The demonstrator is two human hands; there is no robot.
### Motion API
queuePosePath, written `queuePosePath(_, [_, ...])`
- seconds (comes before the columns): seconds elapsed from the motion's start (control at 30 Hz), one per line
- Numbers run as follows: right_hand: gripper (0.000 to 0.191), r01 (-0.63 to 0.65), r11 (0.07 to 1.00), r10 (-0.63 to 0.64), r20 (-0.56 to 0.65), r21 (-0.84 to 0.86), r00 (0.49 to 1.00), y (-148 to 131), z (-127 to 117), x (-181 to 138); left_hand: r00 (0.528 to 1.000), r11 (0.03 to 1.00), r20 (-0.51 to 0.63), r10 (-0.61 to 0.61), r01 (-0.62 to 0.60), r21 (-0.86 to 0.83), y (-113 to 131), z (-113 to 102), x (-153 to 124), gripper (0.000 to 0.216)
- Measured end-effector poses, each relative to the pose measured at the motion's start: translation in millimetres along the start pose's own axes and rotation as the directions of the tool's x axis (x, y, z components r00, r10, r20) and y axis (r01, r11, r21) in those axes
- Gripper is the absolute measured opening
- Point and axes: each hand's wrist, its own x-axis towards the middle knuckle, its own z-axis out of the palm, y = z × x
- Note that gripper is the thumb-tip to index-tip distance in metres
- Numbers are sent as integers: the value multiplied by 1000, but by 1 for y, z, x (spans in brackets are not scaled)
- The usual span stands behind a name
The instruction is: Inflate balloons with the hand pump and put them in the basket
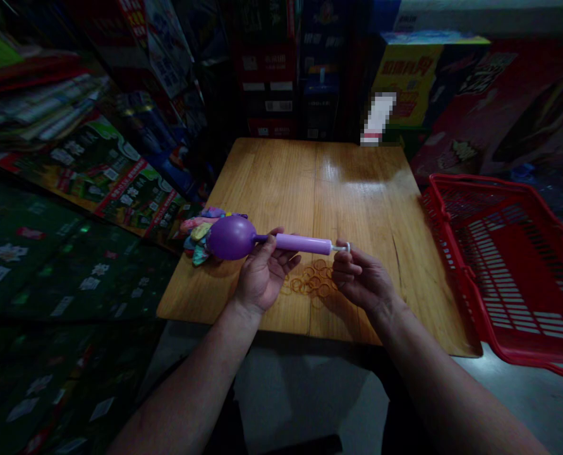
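My left hand [262, 272] is closed around the front end of a purple hand pump [304, 243], pinching the neck of a small, partly inflated purple balloon [231, 237] on its nozzle. My right hand [361, 278] grips the pump's white handle [342, 247] at the other end, fingers curled. The pump lies level above the near part of a wooden table [347, 189]. Under my hands lie several loose rubber bands [312, 281]. A heap of limp coloured balloons [198, 230] sits at the table's left edge, just behind the purple balloon.
A red plastic basket [508, 265] stands on the floor to the right of the table. Stacked printed cartons and boxes [120, 170] crowd the left side and the back wall. Grey floor shows below the table's near edge.
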Motion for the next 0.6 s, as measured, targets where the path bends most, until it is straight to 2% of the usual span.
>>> queuePosePath(0.17, [11,114,992,-115,15,48,993,-15,2,-6,996,996,-22,91,-91,-4,14,-4,2,26])
queuePosePath(0.33, [15,-9,1000,9,-8,23,1000,10,-1,0,999,999,2,-50,50,-21,-4,-2,-4,26])
queuePosePath(0.4, [13,-30,998,31,-13,55,999,16,-2,2,998,998,2,-56,56,-27,-11,-1,-5,24])
queuePosePath(0.5, [10,-21,997,23,-31,68,999,7,-1,0,1000,999,-3,-26,26,-19,-9,-1,0,22])
queuePosePath(0.6, [10,53,996,-52,-15,67,999,-11,2,-7,1000,999,-7,29,-29,-15,3,-5,7,22])
